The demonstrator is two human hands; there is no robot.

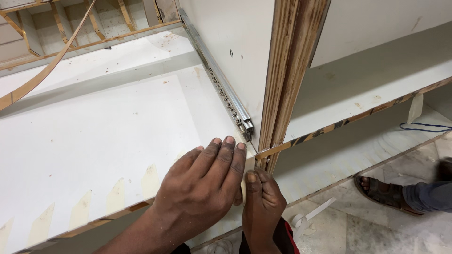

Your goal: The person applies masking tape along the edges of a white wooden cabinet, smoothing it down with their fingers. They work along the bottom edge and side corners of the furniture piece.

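My left hand (205, 181) lies flat on the front right corner of a white laminated shelf board (103, 141), fingers together and pressed down over a strip of pale masking tape (248, 165). Just below the board's front edge, my right hand (262, 204) pinches the same tape strip against the edge with thumb and fingers. Several more tape strips (115, 195) are stuck along the front edge to the left. A metal drawer slide (221, 87) runs along the white side panel just above my fingertips.
An upright plywood panel edge (287, 70) stands right of my hands, with another white shelf (376, 80) beyond it. A thin wood strip (42, 75) curves across the back left. Another person's sandalled foot (381, 192) rests on the marble floor, near a blue cord (423, 126) and tape scraps (306, 218).
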